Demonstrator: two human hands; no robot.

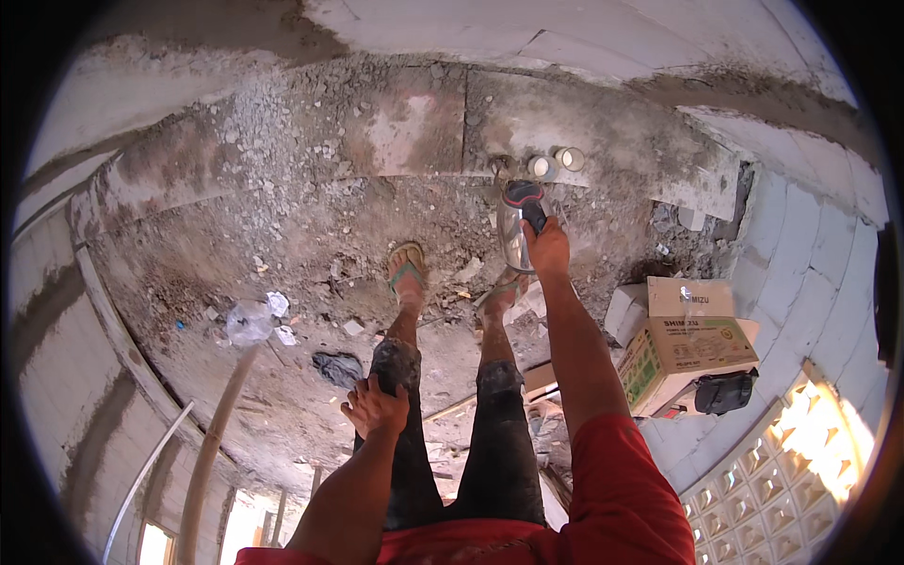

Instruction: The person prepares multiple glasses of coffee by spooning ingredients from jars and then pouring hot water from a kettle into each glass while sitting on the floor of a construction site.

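My right hand (548, 249) is closed round the black handle of a jug (514, 235) with a shiny, pale body and a black, red-edged top. The jug hangs above the dirt floor, beside my right foot; whether its body is clear plastic, glass or metal I cannot make out. Two cups (570, 158) stand close together just beyond it, and a small round object (501, 168) lies left of them. My left hand (377, 407) rests on my left leg near the knee, its fingers apart and holding nothing.
Rubble covers the floor (311, 217). An opened cardboard box (697, 344) with a black bag (725, 392) stands right, by a block wall (810, 245). Left are a clear plastic bag (249, 322), a crumpled dark bag (337, 368) and a leaning pole (209, 461).
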